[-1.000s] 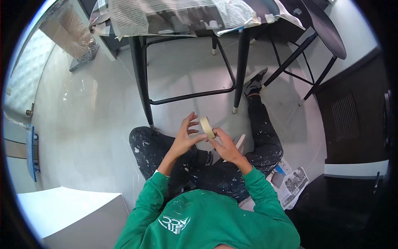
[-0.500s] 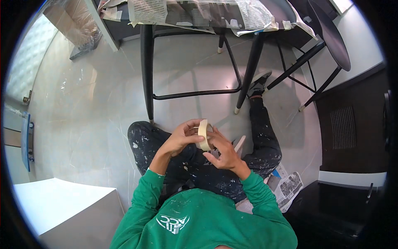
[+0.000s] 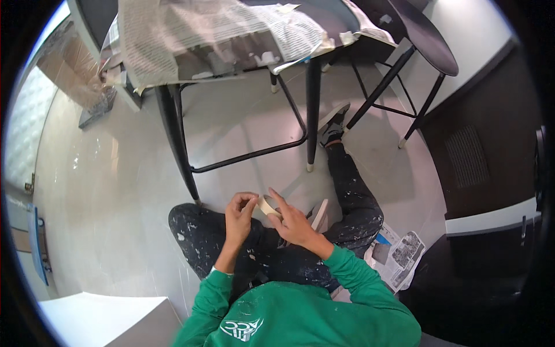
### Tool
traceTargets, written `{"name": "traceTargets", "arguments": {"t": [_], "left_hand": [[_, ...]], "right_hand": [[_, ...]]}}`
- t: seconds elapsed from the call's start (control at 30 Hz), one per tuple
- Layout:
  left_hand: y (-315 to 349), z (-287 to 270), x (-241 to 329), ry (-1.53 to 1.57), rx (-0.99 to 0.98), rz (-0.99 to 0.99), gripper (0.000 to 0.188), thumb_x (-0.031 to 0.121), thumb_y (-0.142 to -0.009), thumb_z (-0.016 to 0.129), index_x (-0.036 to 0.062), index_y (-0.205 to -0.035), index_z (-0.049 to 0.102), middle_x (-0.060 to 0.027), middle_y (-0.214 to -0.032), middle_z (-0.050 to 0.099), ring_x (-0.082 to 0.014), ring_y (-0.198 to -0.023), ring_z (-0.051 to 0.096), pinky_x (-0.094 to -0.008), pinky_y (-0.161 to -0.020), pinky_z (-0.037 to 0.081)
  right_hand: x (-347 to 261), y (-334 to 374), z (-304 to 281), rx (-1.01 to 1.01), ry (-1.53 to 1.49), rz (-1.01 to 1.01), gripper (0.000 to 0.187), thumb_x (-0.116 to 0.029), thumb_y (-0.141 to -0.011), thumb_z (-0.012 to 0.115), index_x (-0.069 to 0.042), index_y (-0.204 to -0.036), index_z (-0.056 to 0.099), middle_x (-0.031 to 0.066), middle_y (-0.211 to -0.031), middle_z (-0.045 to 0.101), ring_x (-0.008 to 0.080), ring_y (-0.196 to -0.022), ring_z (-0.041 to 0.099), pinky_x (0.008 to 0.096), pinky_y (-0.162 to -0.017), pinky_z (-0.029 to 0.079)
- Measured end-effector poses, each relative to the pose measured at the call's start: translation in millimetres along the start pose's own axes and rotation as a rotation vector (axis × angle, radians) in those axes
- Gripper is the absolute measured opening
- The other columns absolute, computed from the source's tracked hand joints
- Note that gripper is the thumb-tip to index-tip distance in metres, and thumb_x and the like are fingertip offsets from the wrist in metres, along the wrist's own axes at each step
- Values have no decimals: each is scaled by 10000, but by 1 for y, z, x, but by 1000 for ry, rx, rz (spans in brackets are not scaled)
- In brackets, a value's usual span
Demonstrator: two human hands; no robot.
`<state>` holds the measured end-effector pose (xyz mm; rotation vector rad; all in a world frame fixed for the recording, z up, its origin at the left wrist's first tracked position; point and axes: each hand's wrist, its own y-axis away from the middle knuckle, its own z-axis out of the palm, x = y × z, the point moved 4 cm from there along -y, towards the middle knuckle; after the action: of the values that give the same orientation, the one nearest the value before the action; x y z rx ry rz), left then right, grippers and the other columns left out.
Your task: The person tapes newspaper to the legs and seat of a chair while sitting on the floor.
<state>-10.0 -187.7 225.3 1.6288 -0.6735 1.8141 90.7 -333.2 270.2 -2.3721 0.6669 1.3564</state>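
A pale cream roll of masking tape (image 3: 268, 207) is in front of me, above my lap. My right hand (image 3: 296, 225) holds the roll, its thumb below and its index finger stretched out past the top. At the roll's left edge, the thumb and fingertips of my left hand (image 3: 238, 218) are pinched together on the tape. Whether a free end of tape lies between those fingertips is too small to make out. Beyond my hands stands a black-legged chair (image 3: 312, 115), its seat covered with taped newspaper (image 3: 202, 34).
A second dark chair (image 3: 425, 40) stands at the far right. Newspaper sheets (image 3: 404, 254) lie on the floor by my right leg. A white box-like surface (image 3: 110, 312) is at near left, and a plastic-wrapped carton (image 3: 72, 69) at far left. Dark cabinets (image 3: 491, 139) line the right side.
My left hand has shifted from gripping the roll's side to a pinch at its left edge. The roll has tilted and sits in my right hand. My view has moved, bringing the chair nearer.
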Motion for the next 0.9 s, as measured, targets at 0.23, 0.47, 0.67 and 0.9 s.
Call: {"name": "traceTargets", "arguments": {"t": [0.23, 0.47, 0.67, 0.9], "left_hand": [[10, 25, -23, -84, 94, 114, 194, 35, -971, 697, -2, -1106, 564, -116, -1037, 717, -128, -898, 664, -272, -825, 522], [-1, 20, -83, -89, 152, -10, 355, 2, -879, 794, 13, -1124, 537, -22, -864, 643, -75, -712, 586, -235, -624, 465], [-12, 0, -148, -79, 519, -164, 359, -63, -873, 734, 6, -1140, 504, -44, -874, 636, -92, -775, 623, -235, -637, 480], [-22, -16, -91, -40, 378, -41, 179, 149, -1086, 515, 21, -1202, 468, -95, -963, 666, -155, -814, 678, -283, -510, 574]], "right_hand": [[57, -21, 21, -77, -132, 162, 239, -182, -981, 641, -32, -1165, 653, 234, -1063, 683, 447, -924, 661, 477, -792, 519], [85, -15, 41, 173, 138, -6, 127, -135, -912, 702, -15, -931, 663, 174, -815, 594, 408, -790, 622, 488, -696, 485], [80, -8, 55, 255, 296, -280, 87, -118, -898, 727, -56, -958, 741, 140, -831, 623, 366, -789, 642, 469, -692, 521], [170, -15, 65, 85, 575, -32, 376, -163, -868, 770, -44, -1220, 716, 180, -980, 658, 363, -893, 664, 432, -815, 551]]}}
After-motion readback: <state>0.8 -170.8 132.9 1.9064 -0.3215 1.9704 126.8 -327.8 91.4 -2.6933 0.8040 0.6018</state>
